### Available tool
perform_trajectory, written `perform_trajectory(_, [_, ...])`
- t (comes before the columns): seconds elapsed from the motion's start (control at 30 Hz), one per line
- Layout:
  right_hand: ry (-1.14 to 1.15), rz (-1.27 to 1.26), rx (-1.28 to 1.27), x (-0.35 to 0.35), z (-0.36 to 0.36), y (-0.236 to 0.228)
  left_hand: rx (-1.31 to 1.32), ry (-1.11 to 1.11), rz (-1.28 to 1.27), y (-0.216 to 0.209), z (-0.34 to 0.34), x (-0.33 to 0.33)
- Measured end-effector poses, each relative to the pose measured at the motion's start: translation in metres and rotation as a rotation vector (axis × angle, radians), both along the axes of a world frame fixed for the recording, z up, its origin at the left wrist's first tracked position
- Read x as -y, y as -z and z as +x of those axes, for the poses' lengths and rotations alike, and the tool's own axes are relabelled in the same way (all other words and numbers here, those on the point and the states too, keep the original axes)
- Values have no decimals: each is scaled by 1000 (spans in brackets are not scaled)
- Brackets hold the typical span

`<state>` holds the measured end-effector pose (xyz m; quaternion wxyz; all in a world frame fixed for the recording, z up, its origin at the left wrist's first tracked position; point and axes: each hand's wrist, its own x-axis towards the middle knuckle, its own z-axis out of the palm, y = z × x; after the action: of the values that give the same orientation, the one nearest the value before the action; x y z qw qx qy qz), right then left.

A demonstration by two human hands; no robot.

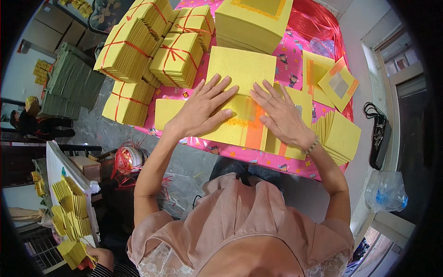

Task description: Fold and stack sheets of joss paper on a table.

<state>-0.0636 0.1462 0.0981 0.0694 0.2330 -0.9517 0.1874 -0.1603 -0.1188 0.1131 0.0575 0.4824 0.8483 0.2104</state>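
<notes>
My left hand (205, 108) lies flat with fingers spread on a yellow paper sheet (242, 64), partly across its near section with orange and gold printing. Flat on the same paper, to the right, rests my right hand (281, 113), its fingers apart; a bead bracelet circles that wrist. A crease or edge runs across the paper between my fingertips. Beneath the right hand lies more yellow paper (302, 99). Another yellow piece (168, 111) sticks out left of my left hand. Neither hand grips anything.
Bundles of yellow paper (177, 57) tied with red string stand at the table's left. A tall yellow stack (249, 27) sits at the back, red strands (318, 23) beside it. Folded yellow papers (339, 136) fan out at right on the pink tablecloth (221, 147). Another person's hand (101, 256) shows lower left.
</notes>
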Motion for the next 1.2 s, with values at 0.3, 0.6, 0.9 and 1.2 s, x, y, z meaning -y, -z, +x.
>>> perform_trajectory(0.3, [50,182,27,9,4,-6,46,-2,-8,5,1,5])
perform_trajectory(0.6, [17,155,32,6,1,-8,197,-25,50,20,-9,24])
perform_trajectory(0.9, [21,52,-268,2,-27,-11,416,-33,454,23,-23,27])
perform_trajectory(1.2, [-56,39,-562,-2,-42,0,473,-571,644,11,-36,11])
